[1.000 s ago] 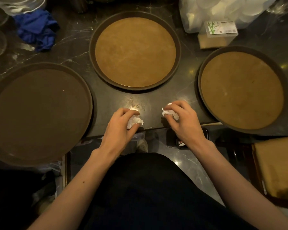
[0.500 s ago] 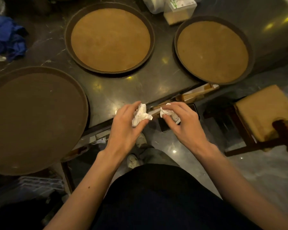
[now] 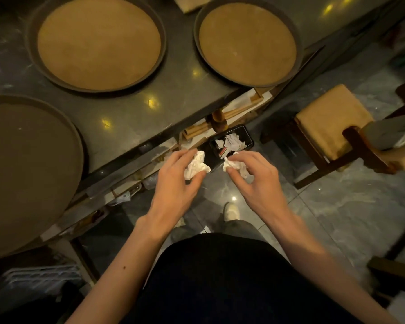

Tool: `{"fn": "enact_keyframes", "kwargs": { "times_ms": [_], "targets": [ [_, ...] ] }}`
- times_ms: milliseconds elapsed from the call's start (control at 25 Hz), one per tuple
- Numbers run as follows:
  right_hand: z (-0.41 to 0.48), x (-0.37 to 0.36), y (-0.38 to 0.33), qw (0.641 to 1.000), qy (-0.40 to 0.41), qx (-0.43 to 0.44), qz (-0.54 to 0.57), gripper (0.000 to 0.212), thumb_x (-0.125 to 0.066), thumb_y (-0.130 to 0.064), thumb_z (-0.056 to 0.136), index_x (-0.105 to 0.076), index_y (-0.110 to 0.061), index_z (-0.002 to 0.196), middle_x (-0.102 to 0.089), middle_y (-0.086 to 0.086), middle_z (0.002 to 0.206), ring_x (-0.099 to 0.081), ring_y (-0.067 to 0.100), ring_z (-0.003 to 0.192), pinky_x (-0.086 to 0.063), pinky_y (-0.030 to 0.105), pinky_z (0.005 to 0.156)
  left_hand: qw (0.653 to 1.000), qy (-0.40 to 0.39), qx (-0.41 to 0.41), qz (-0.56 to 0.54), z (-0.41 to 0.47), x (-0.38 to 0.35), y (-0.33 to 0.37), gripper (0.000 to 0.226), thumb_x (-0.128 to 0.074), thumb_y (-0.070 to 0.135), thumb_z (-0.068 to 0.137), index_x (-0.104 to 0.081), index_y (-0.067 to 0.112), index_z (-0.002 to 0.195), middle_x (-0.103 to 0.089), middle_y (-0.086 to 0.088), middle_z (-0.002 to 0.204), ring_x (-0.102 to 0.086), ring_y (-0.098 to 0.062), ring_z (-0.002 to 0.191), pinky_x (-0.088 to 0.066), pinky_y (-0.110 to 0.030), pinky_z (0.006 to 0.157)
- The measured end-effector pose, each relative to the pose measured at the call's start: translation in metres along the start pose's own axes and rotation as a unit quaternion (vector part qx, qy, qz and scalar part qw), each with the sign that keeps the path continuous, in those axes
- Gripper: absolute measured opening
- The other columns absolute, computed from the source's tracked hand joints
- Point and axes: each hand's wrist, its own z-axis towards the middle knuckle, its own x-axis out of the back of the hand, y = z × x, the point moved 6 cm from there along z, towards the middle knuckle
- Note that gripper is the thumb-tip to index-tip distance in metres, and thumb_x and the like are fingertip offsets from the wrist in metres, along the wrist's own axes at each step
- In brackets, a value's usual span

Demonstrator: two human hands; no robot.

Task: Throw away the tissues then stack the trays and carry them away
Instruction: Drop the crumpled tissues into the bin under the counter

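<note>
My left hand pinches a crumpled white tissue, and my right hand pinches a second crumpled tissue. Both hands hang over the floor just off the counter's front edge. Beyond my fingers stands a small black bin on the floor with white paper inside. Three round brown trays lie on the dark counter: one at the left, one at the back middle, one at the back right.
The dark marble counter runs diagonally, with wooden sticks and clutter on a shelf under its edge. A wooden stool with a tan cushion stands on the grey tiled floor at the right. A white wire rack sits low left.
Both hands have pulled the tissues off the counter and now hold them over the floor near the bin. The view has swung right and down, bringing the bin and stool into sight.
</note>
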Motion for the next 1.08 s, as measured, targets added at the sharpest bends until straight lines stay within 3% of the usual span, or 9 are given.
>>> {"fn": "enact_keyframes", "kwargs": {
  "times_ms": [160,320,440,560,840,960,1080],
  "targets": [
    [-0.007,0.020,0.031,1.000,0.005,-0.007,-0.003,0.020,-0.071,-0.019,0.090,-0.070,-0.016,0.110,-0.062,-0.008,0.111,-0.054,-0.002,0.103,-0.039,0.009,0.089,1.000,-0.022,-0.005,0.013,0.005,-0.025,0.017,0.047,-0.066,0.028,0.088,-0.056,0.018,0.133,-0.057,0.003,0.129,-0.049,-0.004,0.116,-0.035,-0.004,0.090],
    [-0.016,0.056,0.077,1.000,0.022,-0.016,0.010,0.021,-0.071,-0.020,0.089,-0.070,-0.020,0.110,-0.060,-0.013,0.111,-0.050,-0.011,0.103,-0.036,0.006,0.089,0.999,-0.026,-0.008,0.024,0.013,-0.068,0.047,0.048,-0.068,0.024,0.087,-0.055,0.017,0.133,-0.058,0.000,0.130,-0.050,-0.005,0.117,-0.044,-0.021,0.100],
    [-0.023,0.093,0.123,0.999,0.024,-0.014,0.025,0.020,-0.071,-0.021,0.090,-0.070,-0.019,0.110,-0.060,-0.012,0.110,-0.051,-0.011,0.103,-0.037,0.007,0.089,0.999,-0.022,-0.010,0.039,0.019,-0.118,0.083,0.046,-0.068,0.028,0.087,-0.056,0.018,0.131,-0.059,0.002,0.127,-0.047,0.002,0.113,-0.041,-0.019,0.097],
    [-0.034,0.131,0.179,0.999,0.009,-0.018,0.039,0.019,-0.071,-0.022,0.090,-0.070,-0.021,0.109,-0.060,-0.013,0.110,-0.053,-0.008,0.104,-0.038,0.008,0.091,0.998,-0.022,-0.001,0.065,0.018,-0.173,0.120,0.045,-0.067,0.033,0.087,-0.058,0.020,0.129,-0.061,0.003,0.125,-0.050,-0.008,0.115,-0.040,-0.024,0.095],
    [-0.030,0.158,0.259,0.998,-0.048,-0.025,0.040,0.019,-0.069,-0.026,0.091,-0.069,-0.022,0.110,-0.056,-0.018,0.109,-0.045,-0.022,0.104,-0.032,0.000,0.085,0.996,-0.026,0.064,0.048,0.010,-0.243,0.145,0.049,-0.069,0.025,0.086,-0.055,0.017,0.131,-0.063,0.000,0.118,-0.057,-0.016,0.110,-0.046,-0.037,0.094],
    [-0.019,0.143,0.274,0.996,-0.075,-0.031,0.040,0.019,-0.069,-0.027,0.091,-0.068,-0.022,0.110,-0.058,-0.017,0.108,-0.047,-0.020,0.103,-0.033,0.001,0.084,0.994,-0.021,0.099,0.038,0.015,-0.257,0.124,0.045,-0.068,0.024,0.086,-0.058,0.016,0.129,-0.061,0.000,0.115,-0.057,-0.013,0.107,-0.046,-0.031,0.093],
    [-0.009,0.125,0.285,0.995,-0.088,-0.041,0.038,0.018,-0.068,-0.025,0.092,-0.068,-0.019,0.109,-0.060,-0.014,0.107,-0.049,-0.018,0.100,-0.036,0.003,0.083,0.991,-0.015,0.128,0.023,0.021,-0.267,0.095,0.043,-0.067,0.024,0.086,-0.059,0.016,0.128,-0.058,0.003,0.116,-0.054,-0.006,0.103,-0.040,-0.012,0.089]
  ]
}}
